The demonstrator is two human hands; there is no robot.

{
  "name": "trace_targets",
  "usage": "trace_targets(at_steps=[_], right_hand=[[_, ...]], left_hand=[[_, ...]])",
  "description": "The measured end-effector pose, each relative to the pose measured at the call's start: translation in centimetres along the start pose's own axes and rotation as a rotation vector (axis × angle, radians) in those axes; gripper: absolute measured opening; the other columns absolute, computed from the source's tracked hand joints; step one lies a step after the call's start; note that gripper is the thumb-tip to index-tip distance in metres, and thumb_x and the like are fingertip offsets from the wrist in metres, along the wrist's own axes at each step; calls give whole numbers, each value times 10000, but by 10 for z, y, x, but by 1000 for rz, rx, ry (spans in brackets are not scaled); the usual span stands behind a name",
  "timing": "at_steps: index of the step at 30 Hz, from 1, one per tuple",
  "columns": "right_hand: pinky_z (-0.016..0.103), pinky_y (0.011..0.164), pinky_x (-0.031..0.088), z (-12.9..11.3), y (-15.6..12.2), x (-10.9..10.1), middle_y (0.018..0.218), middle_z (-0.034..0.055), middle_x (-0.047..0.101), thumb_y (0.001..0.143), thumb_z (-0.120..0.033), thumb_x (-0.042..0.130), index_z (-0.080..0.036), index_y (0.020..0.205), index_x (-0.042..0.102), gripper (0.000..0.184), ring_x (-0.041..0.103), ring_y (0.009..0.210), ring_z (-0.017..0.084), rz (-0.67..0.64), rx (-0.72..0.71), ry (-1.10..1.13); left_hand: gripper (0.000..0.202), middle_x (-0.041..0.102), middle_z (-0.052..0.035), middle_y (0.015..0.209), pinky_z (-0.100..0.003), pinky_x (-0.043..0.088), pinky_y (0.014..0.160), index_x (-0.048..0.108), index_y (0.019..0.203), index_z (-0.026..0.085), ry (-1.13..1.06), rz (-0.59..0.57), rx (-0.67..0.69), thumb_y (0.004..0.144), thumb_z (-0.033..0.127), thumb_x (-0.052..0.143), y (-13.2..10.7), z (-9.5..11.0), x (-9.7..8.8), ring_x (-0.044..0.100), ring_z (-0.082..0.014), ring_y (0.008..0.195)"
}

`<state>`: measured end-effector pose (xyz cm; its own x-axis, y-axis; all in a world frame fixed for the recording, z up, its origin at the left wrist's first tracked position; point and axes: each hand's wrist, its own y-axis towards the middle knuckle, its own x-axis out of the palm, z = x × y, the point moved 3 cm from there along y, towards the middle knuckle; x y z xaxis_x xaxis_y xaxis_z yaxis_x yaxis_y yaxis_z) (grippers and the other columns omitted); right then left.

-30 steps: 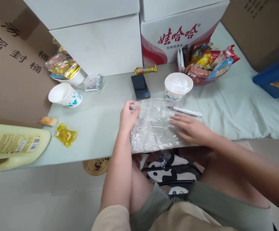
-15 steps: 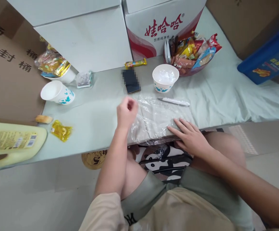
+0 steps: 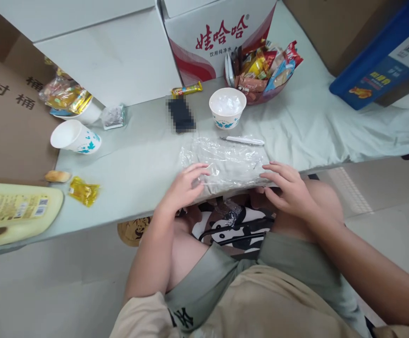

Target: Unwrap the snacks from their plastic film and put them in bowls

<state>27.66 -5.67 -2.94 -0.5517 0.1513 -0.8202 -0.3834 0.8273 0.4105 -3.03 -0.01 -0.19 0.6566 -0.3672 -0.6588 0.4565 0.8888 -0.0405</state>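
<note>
A sheet of clear crinkled plastic film (image 3: pixel 221 162) lies across the front of the cloth-covered table, between my two hands. My left hand (image 3: pixel 186 188) is at the film's left edge, fingers apart and holding nothing. At the opposite edge, my right hand (image 3: pixel 286 185) has its fingers spread over the right end of the film, also with nothing in its grasp. A white pen-like cutter (image 3: pixel 243 140) rests along the film's far side. Just behind it stands a paper bowl (image 3: pixel 227 109) with clear plastic inside. A dark phone (image 3: pixel 181 115), partly blurred out, lies to the left.
A bowl of packaged snacks (image 3: pixel 260 77) stands before a white carton (image 3: pixel 221 42). Leftward are a tipped paper cup (image 3: pixel 76 137), a yellow wrapper (image 3: pixel 83 191), a bread piece (image 3: pixel 57 176) and a pale yellow jug (image 3: pixel 17 211). A blue container (image 3: pixel 373 61) is at right.
My left hand has come down from above the film to its left edge, and its curled fingers have opened. My right hand has lifted slightly with bent fingers. The camera view has shifted a little.
</note>
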Motion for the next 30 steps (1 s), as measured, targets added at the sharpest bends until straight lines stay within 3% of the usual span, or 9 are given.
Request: trace_targets(at_steps=[2, 5, 9, 13, 16, 19, 22, 24, 30], right_hand=[[572, 1133, 457, 1, -6, 3, 1423, 125, 640, 917, -347, 638, -269, 1399, 572, 494, 537, 1404, 363, -51, 14, 15], [608, 1144, 425, -1, -7, 11, 1430, 155, 640, 928, -370, 629, -223, 1412, 557, 510, 528, 1421, 373, -101, 52, 0], [546, 1105, 469, -7, 3, 15, 1043, 76, 784, 975, -292, 524, -259, 1008, 706, 188, 682, 1230, 304, -80, 113, 143], [424, 755, 611, -1, 11, 12, 744, 46, 722, 971, -417, 539, -244, 818, 654, 258, 738, 799, 252, 75, 447, 505], [340, 545, 564, 9, 11, 16, 655, 26, 652, 951, -491, 576, -246, 752, 604, 317, 649, 592, 200, 200, 677, 650], [341, 560, 583, 19, 7, 23, 739, 21, 676, 927, -425, 584, -276, 962, 604, 154, 678, 638, 206, 307, 735, 701], [364, 705, 629, 20, 5, 28, 1040, 51, 719, 896, -342, 585, -336, 1322, 452, 446, 751, 858, 223, 242, 620, 656], [383, 794, 633, 16, 5, 30, 1188, 71, 692, 883, -346, 603, -343, 1373, 388, 535, 752, 967, 229, 178, 526, 651], [297, 575, 559, 7, 7, 24, 781, -19, 672, 856, -396, 703, -281, 1129, 523, 347, 660, 613, 163, 283, 666, 657]], left_hand=[[188, 727, -90, 1182, -413, 520, 1056, 732, 960, 234, -84, 114, -31, 843, 208, 587, 0, -5, -8, 686, -242, 1153], [111, 744, -78, 996, -399, 531, 1019, 725, 863, 231, -186, 142, -98, 842, 271, 624, -1, -7, -10, 708, -248, 1084], [130, 774, -75, 1048, -431, 478, 1116, 755, 871, 249, -212, 97, -178, 759, 219, 697, -6, -4, -12, 683, -281, 1212], [260, 777, -48, 1142, -450, 411, 1199, 776, 867, 281, -141, 23, -150, 651, 142, 735, -13, -8, -17, 599, -296, 1355], [138, 794, -47, 1020, -414, 511, 1086, 762, 782, 260, -178, 45, -201, 681, 171, 733, -16, -17, -20, 708, -268, 1130], [38, 765, -57, 820, -328, 582, 872, 740, 744, 222, -407, 252, -267, 727, 243, 766, -14, -23, -24, 719, -200, 835], [121, 676, -23, 673, -255, 564, 721, 686, 728, 207, -707, 489, -246, 755, 266, 789, -5, -24, -25, 657, -138, 672], [130, 619, 3, 622, -208, 503, 599, 668, 736, 208, -756, 565, -232, 787, 258, 776, 3, -24, -23, 574, -102, 573], [131, 565, 13, 570, -178, 359, 490, 667, 764, 215, -582, 552, -302, 841, 274, 754, 15, -33, -15, 455, -92, 515]])
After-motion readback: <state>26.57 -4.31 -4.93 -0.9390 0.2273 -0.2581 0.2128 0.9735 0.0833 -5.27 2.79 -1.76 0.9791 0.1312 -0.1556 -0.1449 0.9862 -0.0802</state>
